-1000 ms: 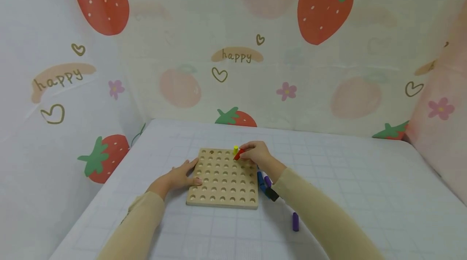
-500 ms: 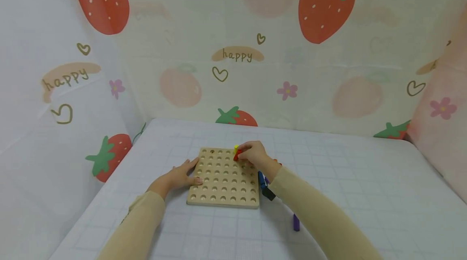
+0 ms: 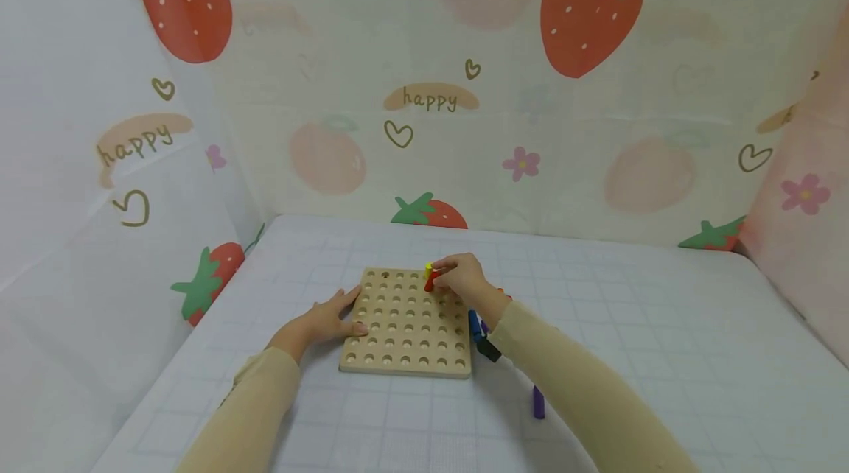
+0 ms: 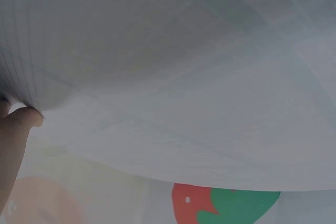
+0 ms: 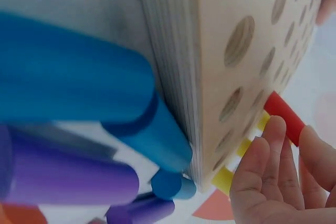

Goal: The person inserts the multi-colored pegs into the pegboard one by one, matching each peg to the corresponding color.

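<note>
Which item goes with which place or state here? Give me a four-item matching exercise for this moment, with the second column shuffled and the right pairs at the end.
Column one
1. red peg
2. yellow pegs
3. left hand
4. blue pegs

Column two
A. touching the left edge of the wooden board
B. lying beside the board's right edge
C. pinched by the right hand
D. standing along the board's far edge

Right pairs: 1-C, 2-D, 3-A, 4-B
</note>
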`<control>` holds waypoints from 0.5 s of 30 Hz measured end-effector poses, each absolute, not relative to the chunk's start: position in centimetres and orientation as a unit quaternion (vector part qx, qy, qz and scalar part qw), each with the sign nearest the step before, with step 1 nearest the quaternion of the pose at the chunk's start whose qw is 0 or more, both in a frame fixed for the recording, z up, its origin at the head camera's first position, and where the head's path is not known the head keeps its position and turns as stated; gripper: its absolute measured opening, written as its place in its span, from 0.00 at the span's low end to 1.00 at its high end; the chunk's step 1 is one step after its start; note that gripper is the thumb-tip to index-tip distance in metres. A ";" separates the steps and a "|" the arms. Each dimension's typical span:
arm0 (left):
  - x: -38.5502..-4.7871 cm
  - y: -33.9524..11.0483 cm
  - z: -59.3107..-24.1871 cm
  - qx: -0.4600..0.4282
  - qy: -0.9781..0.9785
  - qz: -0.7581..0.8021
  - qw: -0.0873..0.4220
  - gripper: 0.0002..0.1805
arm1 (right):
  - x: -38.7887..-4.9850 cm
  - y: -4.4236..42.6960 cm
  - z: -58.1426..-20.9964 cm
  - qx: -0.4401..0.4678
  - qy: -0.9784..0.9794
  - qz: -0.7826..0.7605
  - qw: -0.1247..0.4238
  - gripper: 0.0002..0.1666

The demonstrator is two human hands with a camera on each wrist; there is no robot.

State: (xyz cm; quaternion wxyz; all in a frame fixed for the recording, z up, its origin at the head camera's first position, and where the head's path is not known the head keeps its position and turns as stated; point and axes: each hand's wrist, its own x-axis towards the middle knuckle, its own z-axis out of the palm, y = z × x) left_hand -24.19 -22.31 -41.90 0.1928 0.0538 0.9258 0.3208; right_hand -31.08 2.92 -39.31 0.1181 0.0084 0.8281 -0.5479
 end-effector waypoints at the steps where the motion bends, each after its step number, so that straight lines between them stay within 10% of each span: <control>1: -24.0 -22.2 -41.8 0.054 0.926 0.321 0.193 0.52 | -31.0 3.0 -39.2 0.007 0.828 -0.548 0.117 0.15; 15: -23.7 -22.2 -41.6 0.053 0.926 0.320 0.192 0.51 | -30.7 4.2 -38.1 -0.002 0.824 -0.555 0.113 0.14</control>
